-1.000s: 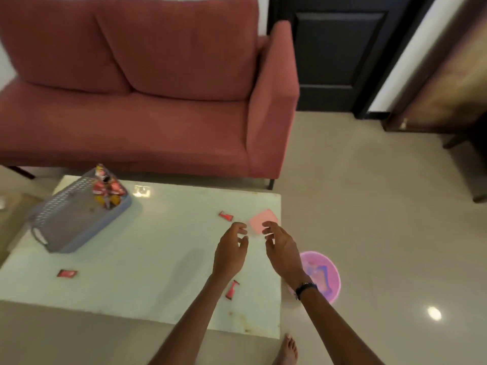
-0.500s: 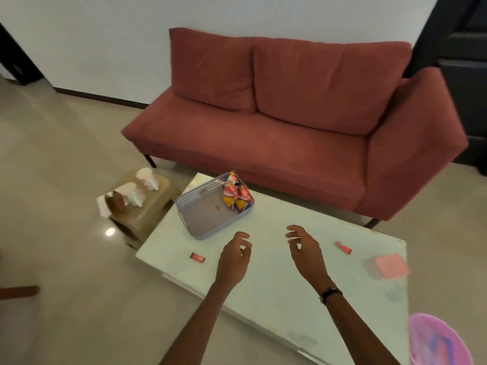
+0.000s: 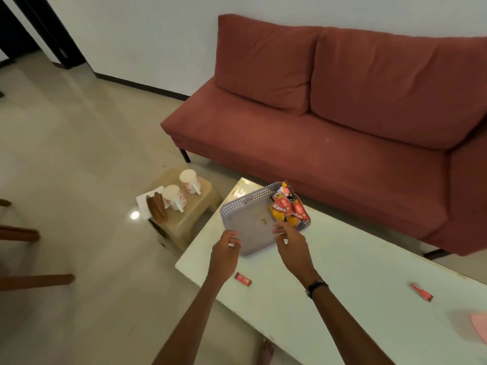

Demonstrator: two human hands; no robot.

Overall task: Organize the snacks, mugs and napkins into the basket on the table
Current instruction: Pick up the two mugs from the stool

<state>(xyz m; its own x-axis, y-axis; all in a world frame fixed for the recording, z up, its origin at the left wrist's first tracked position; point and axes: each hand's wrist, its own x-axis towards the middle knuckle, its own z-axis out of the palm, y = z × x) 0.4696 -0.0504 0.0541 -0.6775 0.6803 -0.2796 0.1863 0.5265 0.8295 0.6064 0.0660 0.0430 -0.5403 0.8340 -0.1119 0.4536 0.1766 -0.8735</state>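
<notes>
Hands (image 3: 225,252) (image 3: 291,245) empty over basket (image 3: 246,219), snack packets (image 3: 288,206) inside

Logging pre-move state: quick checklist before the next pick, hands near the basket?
1. Basket on table, room left inside: ok, snack packs fill only its far end.
2. Left hand free: cannot tell, fingers curled at the basket's near edge.
3. Right hand free: cannot tell, fingertips pinched by the packs.
4. Mugs in basket: not ok, both on the stool.
5. Loose red packets collected: not ok, on the table.
6. Pink napkin collected: not ok, at the frame's right edge.
</notes>
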